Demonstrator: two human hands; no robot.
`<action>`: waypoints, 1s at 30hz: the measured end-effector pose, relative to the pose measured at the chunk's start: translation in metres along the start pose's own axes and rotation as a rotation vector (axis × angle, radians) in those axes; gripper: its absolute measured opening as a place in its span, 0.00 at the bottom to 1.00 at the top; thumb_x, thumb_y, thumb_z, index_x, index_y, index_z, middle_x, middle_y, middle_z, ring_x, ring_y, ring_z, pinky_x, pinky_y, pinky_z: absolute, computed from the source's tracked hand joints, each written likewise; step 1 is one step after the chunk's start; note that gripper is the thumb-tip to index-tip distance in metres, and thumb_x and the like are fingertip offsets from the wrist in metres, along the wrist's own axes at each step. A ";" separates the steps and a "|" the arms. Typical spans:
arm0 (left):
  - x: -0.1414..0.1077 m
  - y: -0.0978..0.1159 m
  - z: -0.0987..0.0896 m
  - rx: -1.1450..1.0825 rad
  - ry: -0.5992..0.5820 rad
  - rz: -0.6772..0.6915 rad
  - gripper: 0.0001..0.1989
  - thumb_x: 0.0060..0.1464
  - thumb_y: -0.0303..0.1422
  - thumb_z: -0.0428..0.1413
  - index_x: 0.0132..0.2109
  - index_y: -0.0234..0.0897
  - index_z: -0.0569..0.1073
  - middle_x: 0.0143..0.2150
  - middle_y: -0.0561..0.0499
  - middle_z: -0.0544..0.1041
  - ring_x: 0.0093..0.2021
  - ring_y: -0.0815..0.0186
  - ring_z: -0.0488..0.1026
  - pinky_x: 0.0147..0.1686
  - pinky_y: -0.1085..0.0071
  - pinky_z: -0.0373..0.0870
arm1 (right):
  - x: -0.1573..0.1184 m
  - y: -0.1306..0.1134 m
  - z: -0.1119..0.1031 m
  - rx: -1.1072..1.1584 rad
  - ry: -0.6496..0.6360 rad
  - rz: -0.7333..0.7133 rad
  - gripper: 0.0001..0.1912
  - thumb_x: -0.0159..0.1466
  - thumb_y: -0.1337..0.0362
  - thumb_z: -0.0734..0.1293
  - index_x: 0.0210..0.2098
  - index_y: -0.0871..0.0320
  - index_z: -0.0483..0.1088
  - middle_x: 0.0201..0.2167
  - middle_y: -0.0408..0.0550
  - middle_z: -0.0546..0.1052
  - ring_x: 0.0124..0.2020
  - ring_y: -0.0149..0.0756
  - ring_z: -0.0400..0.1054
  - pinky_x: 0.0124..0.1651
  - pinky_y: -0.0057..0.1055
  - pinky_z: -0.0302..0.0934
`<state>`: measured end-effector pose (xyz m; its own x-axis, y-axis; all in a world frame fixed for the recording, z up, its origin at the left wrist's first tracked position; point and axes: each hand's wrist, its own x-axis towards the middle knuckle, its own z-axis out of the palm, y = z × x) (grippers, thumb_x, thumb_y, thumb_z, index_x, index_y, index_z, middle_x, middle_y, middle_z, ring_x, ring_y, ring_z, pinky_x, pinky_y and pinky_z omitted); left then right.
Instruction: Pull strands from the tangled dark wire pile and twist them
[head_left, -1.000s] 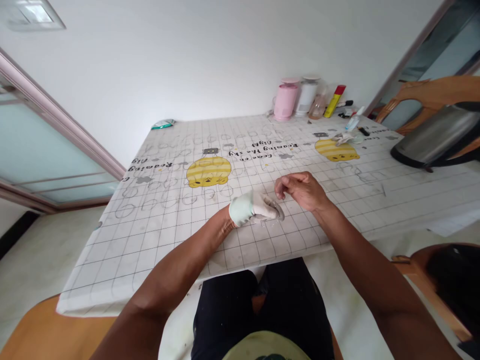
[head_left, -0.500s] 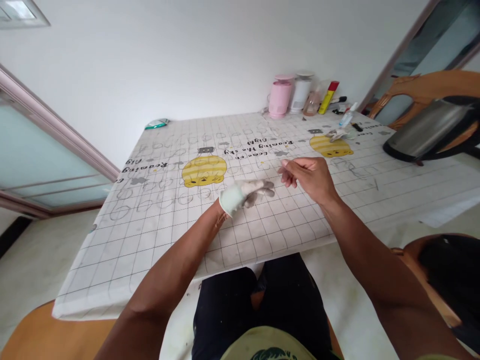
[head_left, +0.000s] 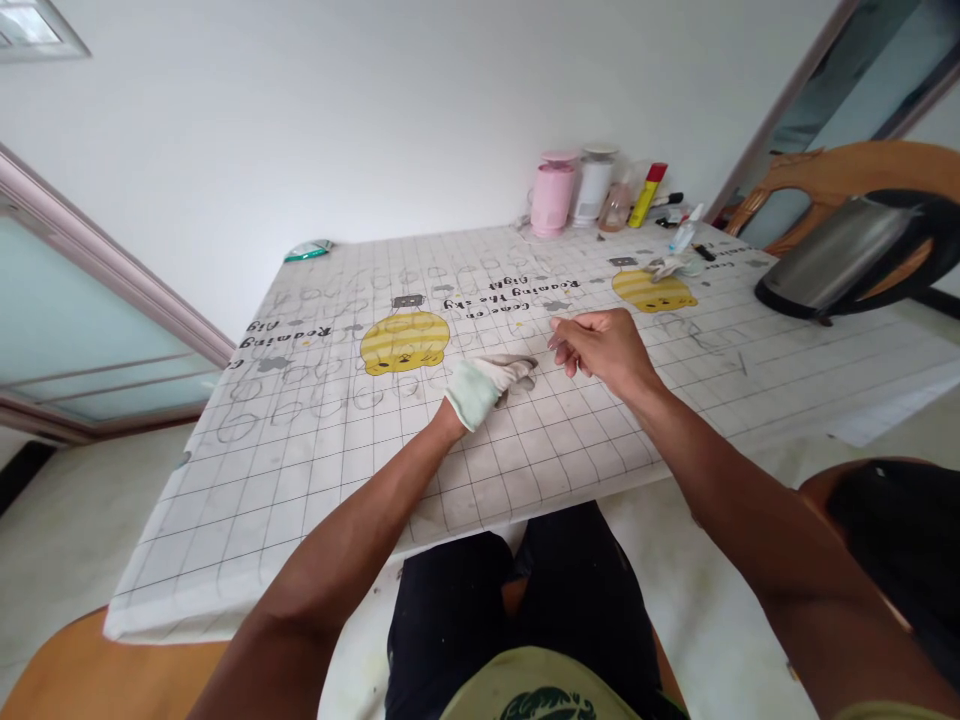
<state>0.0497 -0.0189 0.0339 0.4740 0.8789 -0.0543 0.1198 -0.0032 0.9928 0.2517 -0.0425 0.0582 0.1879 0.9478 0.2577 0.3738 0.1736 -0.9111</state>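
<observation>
My left hand [head_left: 491, 385] wears a white and pale green work glove with grey fingertips. It is low over the checked tablecloth [head_left: 285, 500], its fingers stretched out to the right and a gap showing below the upper ones. I see nothing in it. Just right of its fingertips is my right hand [head_left: 600, 350], bare and apart from the glove. Its fingers are curled in toward the thumb, and no object shows between them. A second glove [head_left: 671, 268], whitish and crumpled, lies farther back on the cloth, beyond my right hand.
Against the wall stand a pink device [head_left: 553, 195], a white device [head_left: 595, 188], a bottle [head_left: 616, 208] and a yellow-red can [head_left: 648, 196]. A small clear bottle [head_left: 685, 232] is nearby. A steel kettle [head_left: 832, 260] occupies the right side. A green packet [head_left: 308, 250] lies at the back left.
The gloved left hand has turned, so more of its back shows and its fingers lie closer together. The right hand stays curled beside it. The view has shifted slightly.
</observation>
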 end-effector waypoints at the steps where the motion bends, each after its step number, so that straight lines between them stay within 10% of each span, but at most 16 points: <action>1: 0.001 -0.001 -0.002 -0.014 -0.003 0.018 0.14 0.60 0.38 0.63 0.47 0.34 0.85 0.34 0.47 0.82 0.21 0.74 0.61 0.20 0.74 0.57 | 0.001 0.002 0.000 -0.012 -0.024 -0.002 0.28 0.66 0.41 0.72 0.25 0.60 0.78 0.20 0.52 0.78 0.15 0.34 0.68 0.14 0.29 0.52; 7: 0.006 -0.011 -0.013 -0.082 -0.042 0.057 0.15 0.60 0.40 0.63 0.43 0.31 0.85 0.29 0.46 0.80 0.21 0.74 0.62 0.20 0.74 0.55 | 0.000 0.002 -0.015 -0.498 0.173 -0.522 0.17 0.71 0.50 0.69 0.44 0.57 0.80 0.46 0.58 0.82 0.48 0.53 0.76 0.50 0.51 0.72; 12: 0.008 -0.015 -0.015 -0.148 -0.110 0.026 0.17 0.59 0.43 0.66 0.43 0.31 0.85 0.29 0.46 0.80 0.21 0.74 0.65 0.21 0.75 0.56 | -0.007 -0.007 -0.021 -0.748 -0.237 -0.892 0.10 0.69 0.62 0.72 0.50 0.50 0.77 0.59 0.51 0.77 0.65 0.57 0.65 0.70 0.66 0.53; 19: 0.007 -0.016 -0.012 -0.187 -0.139 -0.049 0.16 0.60 0.42 0.66 0.39 0.31 0.83 0.28 0.46 0.79 0.21 0.73 0.67 0.23 0.74 0.61 | -0.008 0.008 -0.018 -0.715 -0.412 -0.839 0.13 0.76 0.62 0.63 0.37 0.49 0.76 0.32 0.45 0.74 0.42 0.43 0.68 0.71 0.61 0.54; 30: 0.012 -0.030 -0.005 -0.301 -0.119 -0.062 0.18 0.59 0.44 0.65 0.40 0.30 0.82 0.25 0.49 0.75 0.20 0.73 0.64 0.20 0.74 0.55 | -0.013 0.042 -0.006 -0.797 -0.242 -0.807 0.15 0.76 0.67 0.58 0.34 0.54 0.73 0.28 0.47 0.70 0.32 0.40 0.62 0.43 0.42 0.61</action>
<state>0.0469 -0.0058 0.0037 0.5743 0.8112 -0.1102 -0.1036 0.2055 0.9731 0.2705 -0.0495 0.0188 -0.5125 0.6796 0.5248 0.7882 0.6148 -0.0265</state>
